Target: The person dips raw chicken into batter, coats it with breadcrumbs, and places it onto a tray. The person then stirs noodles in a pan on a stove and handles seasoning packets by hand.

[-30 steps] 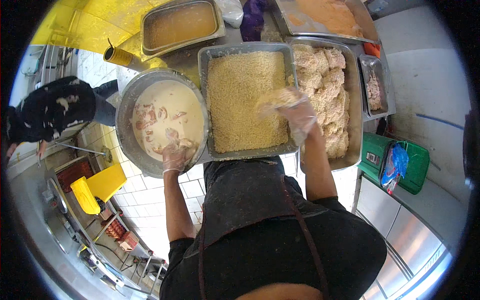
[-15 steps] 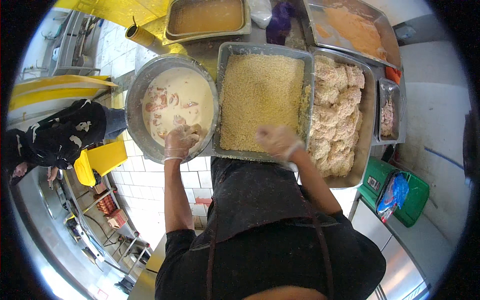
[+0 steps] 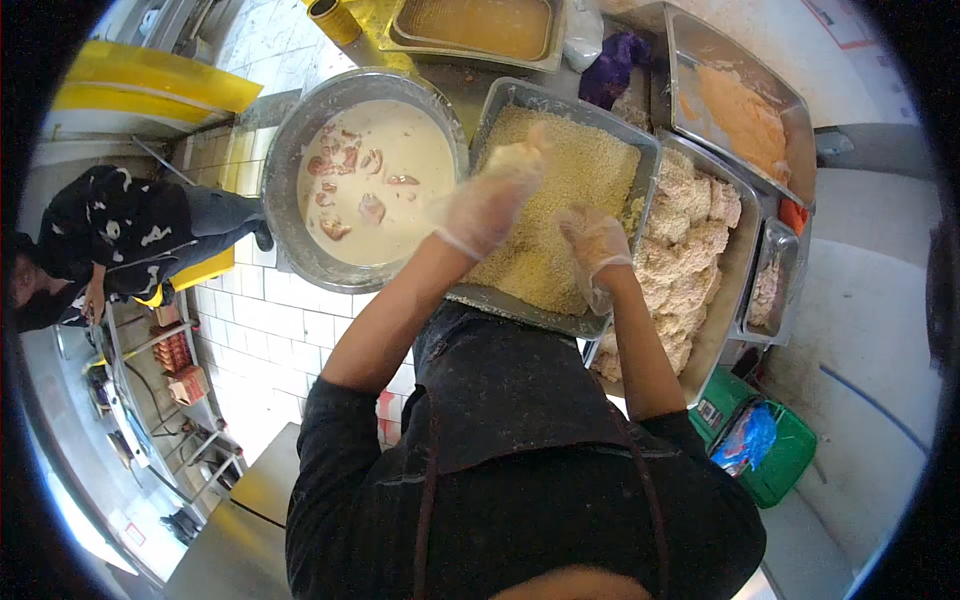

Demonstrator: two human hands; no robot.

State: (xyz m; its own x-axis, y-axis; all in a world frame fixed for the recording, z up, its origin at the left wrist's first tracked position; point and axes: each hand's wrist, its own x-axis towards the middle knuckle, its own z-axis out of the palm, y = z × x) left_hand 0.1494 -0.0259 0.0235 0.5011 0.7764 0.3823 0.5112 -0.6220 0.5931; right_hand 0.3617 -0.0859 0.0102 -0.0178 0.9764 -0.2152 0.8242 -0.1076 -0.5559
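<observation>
My left hand (image 3: 489, 207), in a clear glove and blurred, has its fingers closed round a batter-coated piece of raw chicken (image 3: 520, 155). The piece's outline is smeared. They are above the left side of a grey tray (image 3: 486, 118) of pale yellow crumbs (image 3: 590, 155). Low over the crumbs' right side is my gloved right hand (image 3: 597, 243), fingers apart and holding nothing visible. A round metal tub (image 3: 283, 215) stands left of the tray. Pink chicken pieces (image 3: 372, 208) lie partly sunk in its creamy batter (image 3: 420, 140).
Right of the crumbs stands a metal tray of crumb-coated pieces (image 3: 690, 220). Behind it, another pan holds orange powder (image 3: 745, 115). A small pan (image 3: 768, 285), a green bin (image 3: 785, 460) and a pan of brownish liquid (image 3: 480, 25) surround the work. Another person (image 3: 140, 235) is at the far left.
My left hand has left the batter tub and moved right, over the crumbs, with a coated piece. My right hand has shifted slightly right and its fingers have spread. The view has turned.
</observation>
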